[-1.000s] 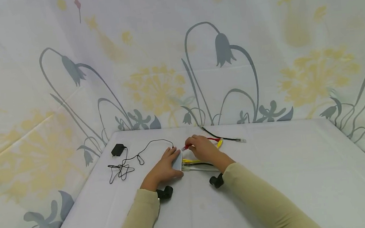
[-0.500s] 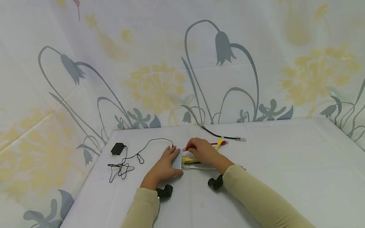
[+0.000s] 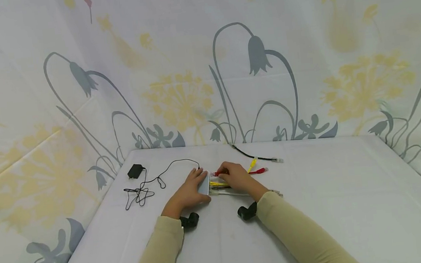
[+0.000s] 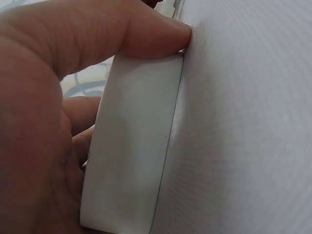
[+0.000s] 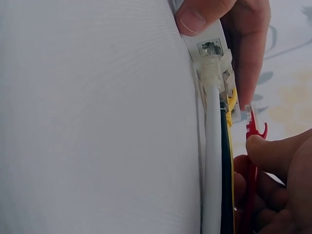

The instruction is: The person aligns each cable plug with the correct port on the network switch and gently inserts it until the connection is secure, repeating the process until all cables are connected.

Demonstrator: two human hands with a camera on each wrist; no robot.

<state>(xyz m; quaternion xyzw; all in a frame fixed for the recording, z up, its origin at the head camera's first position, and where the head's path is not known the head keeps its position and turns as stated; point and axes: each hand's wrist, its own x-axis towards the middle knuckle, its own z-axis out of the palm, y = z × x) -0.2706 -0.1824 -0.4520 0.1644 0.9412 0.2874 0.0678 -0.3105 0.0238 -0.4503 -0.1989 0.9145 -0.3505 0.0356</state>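
My left hand (image 3: 188, 193) grips a small white network switch (image 4: 131, 141) on the table, the thumb at its near end and the fingers over its far part. My right hand (image 3: 237, 176) pinches a red Ethernet cable (image 5: 251, 131) just behind its clear plug. That plug points at the switch's port side, apart from it, beside the left fingertips. White (image 5: 212, 141), black (image 5: 225, 161) and yellow (image 3: 217, 184) Ethernet cables run out from the ports in a row. Part of the red cable is hidden behind the right hand; its other plug (image 3: 263, 170) lies to the right.
A black power adapter (image 3: 135, 171) sits at the far left, its thin cord (image 3: 139, 195) tangled on the table and leading to the switch. One loose black Ethernet cable (image 3: 252, 155) lies toward the back edge. A patterned cloth (image 3: 189, 66) hangs behind the table (image 3: 334, 187).
My right hand has shifted slightly toward me with the red cable. The cable's free end has swung right and nearer. The left hand stays on the switch.
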